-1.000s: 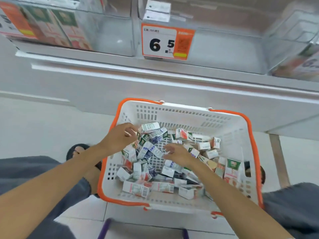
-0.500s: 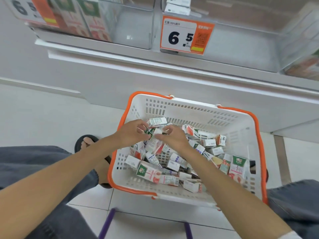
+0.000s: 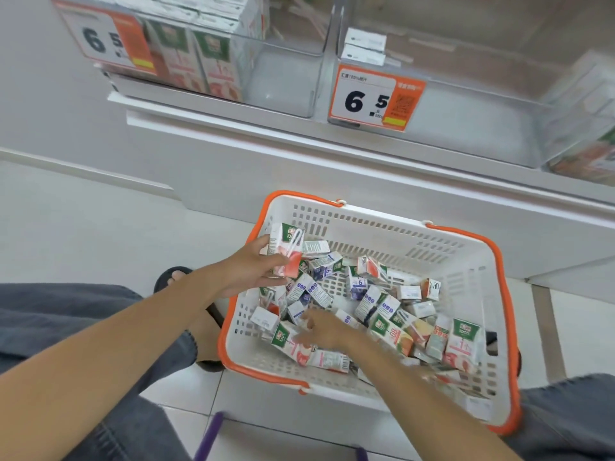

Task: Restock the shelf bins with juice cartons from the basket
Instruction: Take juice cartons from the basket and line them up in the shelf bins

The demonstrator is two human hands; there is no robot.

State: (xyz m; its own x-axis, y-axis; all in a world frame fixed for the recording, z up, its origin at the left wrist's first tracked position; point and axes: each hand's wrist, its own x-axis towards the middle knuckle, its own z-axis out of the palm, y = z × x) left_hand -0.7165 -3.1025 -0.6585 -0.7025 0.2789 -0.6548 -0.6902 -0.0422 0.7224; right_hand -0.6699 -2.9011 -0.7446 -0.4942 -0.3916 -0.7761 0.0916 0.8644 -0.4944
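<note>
Fingers (image 3: pixel 272 261) of the left hand (image 3: pixel 246 271) curl round a red-and-white juice carton (image 3: pixel 288 248), held upright above the back-left corner of the white, orange-rimmed basket (image 3: pixel 366 227). Right hand (image 3: pixel 327 331) lies low in the basket, its fingers (image 3: pixel 307 322) outstretched and slightly apart on the loose cartons (image 3: pixel 376 301); motion blur hides finer detail. Above, a clear shelf bin (image 3: pixel 286 78) holds upright cartons (image 3: pixel 216 58); the neighbouring bin (image 3: pixel 466 121) carries a "6.5" price label (image 3: pixel 372 98).
</note>
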